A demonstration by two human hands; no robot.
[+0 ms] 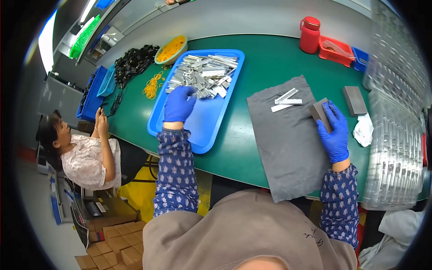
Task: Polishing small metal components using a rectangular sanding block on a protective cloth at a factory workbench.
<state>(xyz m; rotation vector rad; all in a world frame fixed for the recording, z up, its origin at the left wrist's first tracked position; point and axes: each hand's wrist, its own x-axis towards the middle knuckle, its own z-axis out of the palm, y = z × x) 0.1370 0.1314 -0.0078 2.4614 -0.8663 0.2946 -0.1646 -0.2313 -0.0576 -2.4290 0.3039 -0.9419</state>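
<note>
My left hand (179,106), in a blue glove, is over the blue tray (203,134), at the near edge of a pile of silvery metal pieces (204,72). Its fingers are curled together, and whatever they may hold is hidden. In my other blue glove, my right hand (335,135) grips a grey-brown rectangular block (319,112) over the right side of a dark grey cloth (288,148). Left of that block, a few flat metal strips (286,100) lie crossed on the cloth.
A second grey block (355,101) and crumpled white tissue (363,130) lie right of the cloth. Clear plastic trays (391,153) stack along the right edge. At the back stand a red flask (310,35) and red bin (336,50). Another person (90,155) sits left, near black cables (135,63).
</note>
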